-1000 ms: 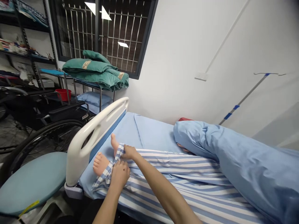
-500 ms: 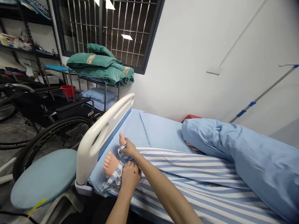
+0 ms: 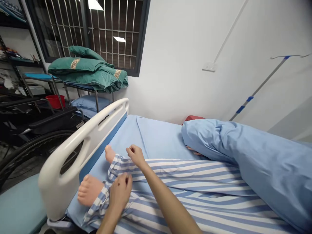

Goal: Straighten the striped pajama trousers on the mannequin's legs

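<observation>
Our right hand (image 3: 136,155) pinches shut on nothing just above the striped pyjama trousers (image 3: 185,175); our left hand (image 3: 120,191) lies on the near cuff (image 3: 97,203), its hold unclear. The cuffs reach the ankles, the mannequin's feet (image 3: 89,190) bare on the blue bed sheet (image 3: 158,136)

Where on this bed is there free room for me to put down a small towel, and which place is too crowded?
Blue sheet shows between the white footboard, the striped trousers and the rolled blue cover. It is crowded at the feet: the left hand, the right hand and the trouser cuffs sit close to the footboard.
</observation>
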`<act>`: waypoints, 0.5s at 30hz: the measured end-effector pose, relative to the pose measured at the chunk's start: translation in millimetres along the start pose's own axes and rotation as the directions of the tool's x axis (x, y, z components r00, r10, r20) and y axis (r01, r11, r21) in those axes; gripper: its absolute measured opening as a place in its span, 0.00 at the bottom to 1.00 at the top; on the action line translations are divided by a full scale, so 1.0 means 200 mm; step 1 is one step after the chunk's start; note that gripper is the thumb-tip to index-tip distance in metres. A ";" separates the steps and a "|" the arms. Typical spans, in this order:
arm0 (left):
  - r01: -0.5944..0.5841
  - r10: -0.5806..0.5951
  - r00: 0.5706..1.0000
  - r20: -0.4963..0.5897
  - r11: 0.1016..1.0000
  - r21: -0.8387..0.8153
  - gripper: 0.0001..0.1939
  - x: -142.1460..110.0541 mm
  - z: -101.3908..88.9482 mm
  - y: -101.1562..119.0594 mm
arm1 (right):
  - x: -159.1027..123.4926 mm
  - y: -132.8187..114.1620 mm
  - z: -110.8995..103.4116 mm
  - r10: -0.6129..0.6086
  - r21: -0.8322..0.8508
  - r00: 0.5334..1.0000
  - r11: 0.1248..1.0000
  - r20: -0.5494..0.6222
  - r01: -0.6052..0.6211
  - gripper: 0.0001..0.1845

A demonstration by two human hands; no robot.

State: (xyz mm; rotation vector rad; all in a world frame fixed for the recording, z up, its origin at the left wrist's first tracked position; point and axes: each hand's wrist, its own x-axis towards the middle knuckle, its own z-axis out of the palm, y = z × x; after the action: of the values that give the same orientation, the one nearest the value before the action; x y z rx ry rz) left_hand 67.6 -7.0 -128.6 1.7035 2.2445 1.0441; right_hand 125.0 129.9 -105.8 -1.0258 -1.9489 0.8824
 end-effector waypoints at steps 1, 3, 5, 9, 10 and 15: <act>0.050 -0.050 0.999 0.001 0.994 -0.097 0.15 0.07 0.00 0.03 | 0.00 0.05 0.00 0.035 0.026 0.999 0.999 -0.032 -0.035 0.15; 0.127 -0.139 0.990 -0.018 0.943 -0.307 0.17 0.24 0.01 0.10 | -0.01 0.14 0.00 0.068 0.054 0.996 0.996 -0.053 -0.065 0.18; 0.156 -0.209 0.976 -0.058 0.863 -0.481 0.19 0.41 0.06 0.14 | -0.01 0.20 0.01 0.058 0.068 0.997 0.996 -0.058 -0.054 0.18; 0.102 -0.145 0.983 -0.110 0.939 -0.328 0.17 0.57 0.24 0.09 | 0.01 0.26 0.02 0.132 0.214 0.985 0.971 -0.108 -0.107 0.18; 0.075 -0.097 0.990 -0.104 0.978 -0.196 0.16 0.58 0.29 0.07 | 0.01 0.27 0.03 0.169 0.267 0.977 0.955 -0.132 -0.129 0.18; 0.023 -0.006 0.998 -0.065 0.963 0.268 0.15 0.53 0.38 -0.01 | 0.03 0.28 0.04 0.229 0.316 0.958 0.934 -0.170 -0.167 0.17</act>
State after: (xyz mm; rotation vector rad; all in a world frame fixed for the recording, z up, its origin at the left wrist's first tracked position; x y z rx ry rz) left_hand 66.2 121.2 -155.7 1.7713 2.5341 0.8321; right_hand 135.5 157.0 -153.8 -1.0973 -1.5026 1.1002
